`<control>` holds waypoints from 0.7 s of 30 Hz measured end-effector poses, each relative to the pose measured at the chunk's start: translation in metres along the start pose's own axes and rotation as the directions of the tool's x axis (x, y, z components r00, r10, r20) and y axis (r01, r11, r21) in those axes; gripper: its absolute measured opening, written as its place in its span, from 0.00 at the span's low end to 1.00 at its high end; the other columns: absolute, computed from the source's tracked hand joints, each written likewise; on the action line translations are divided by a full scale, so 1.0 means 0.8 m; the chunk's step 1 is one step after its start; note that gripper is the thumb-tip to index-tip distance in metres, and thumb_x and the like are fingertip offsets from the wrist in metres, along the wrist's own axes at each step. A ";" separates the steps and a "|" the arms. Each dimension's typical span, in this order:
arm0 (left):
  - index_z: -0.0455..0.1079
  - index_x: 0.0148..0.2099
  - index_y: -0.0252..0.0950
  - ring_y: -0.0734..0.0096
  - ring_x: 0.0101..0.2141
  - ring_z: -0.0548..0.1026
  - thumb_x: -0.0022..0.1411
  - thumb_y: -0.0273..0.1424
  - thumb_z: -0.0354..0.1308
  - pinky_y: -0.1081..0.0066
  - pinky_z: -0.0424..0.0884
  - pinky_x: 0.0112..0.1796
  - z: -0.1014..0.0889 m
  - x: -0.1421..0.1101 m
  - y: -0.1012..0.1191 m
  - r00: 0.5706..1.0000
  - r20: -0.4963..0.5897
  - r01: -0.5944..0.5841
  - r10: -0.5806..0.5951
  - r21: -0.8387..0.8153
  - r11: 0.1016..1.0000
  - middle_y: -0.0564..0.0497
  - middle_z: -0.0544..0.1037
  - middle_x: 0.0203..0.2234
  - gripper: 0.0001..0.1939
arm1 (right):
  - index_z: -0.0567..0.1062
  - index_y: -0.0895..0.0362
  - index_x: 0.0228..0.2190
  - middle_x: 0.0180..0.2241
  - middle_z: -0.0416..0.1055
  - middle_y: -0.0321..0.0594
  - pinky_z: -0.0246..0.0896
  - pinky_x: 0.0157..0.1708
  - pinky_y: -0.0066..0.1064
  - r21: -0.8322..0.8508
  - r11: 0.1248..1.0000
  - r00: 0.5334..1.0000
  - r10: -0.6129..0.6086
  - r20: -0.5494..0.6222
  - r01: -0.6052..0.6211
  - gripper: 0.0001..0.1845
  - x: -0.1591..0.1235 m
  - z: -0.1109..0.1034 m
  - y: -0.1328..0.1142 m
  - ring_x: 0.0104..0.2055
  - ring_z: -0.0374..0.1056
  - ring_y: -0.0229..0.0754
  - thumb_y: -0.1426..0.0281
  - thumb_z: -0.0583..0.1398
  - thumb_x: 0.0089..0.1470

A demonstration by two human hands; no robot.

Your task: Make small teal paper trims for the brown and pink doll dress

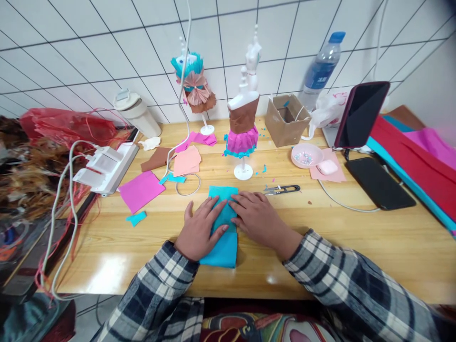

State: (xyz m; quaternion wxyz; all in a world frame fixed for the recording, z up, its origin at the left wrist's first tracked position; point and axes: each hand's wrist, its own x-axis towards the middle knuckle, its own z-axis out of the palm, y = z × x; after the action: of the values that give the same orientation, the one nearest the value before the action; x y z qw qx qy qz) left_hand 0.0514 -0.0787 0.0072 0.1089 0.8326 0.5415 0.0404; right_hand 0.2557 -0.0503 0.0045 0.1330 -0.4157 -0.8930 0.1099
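Note:
A folded strip of turquoise crepe paper (221, 247) lies flat on the table in front of me. My left hand (199, 227) rests on its left side, fingers spread and thumb stretched across the paper. Over the right edge lies my right hand (258, 217), fingers extended flat with the tips on the sheet. Just beyond the paper stands a small white mannequin (243, 135) dressed in a brown top and a pink skirt with turquoise trim. Thread snips (283, 189) lie to the right, apart from my right hand.
Pink paper (141, 191) and other scraps lie left, near a white power strip (117, 166). Behind are a decorated mannequin (195, 85), a cardboard box (287, 121) and a water bottle (322, 66). At right sit a bead bowl (307, 156), a propped phone (362, 114) and paper rolls (416, 161).

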 end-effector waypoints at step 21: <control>0.66 0.57 0.54 0.52 0.58 0.62 0.65 0.42 0.50 0.39 0.45 0.56 0.007 0.006 0.004 0.986 -0.114 0.114 -0.119 -0.054 0.992 0.48 0.64 0.60 0.18 | 0.72 0.58 0.49 0.46 0.73 0.46 0.57 0.49 0.42 -0.072 0.954 0.955 0.284 -0.088 -0.290 0.18 -0.034 -0.064 0.085 0.48 0.65 0.50 0.68 0.50 0.61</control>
State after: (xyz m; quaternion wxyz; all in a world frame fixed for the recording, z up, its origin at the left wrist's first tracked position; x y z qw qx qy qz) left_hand 0.0573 -0.0765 0.0027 0.0989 0.7930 0.5935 0.0954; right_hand 0.3377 -0.0242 0.0281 0.1323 -0.5502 -0.8211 0.0745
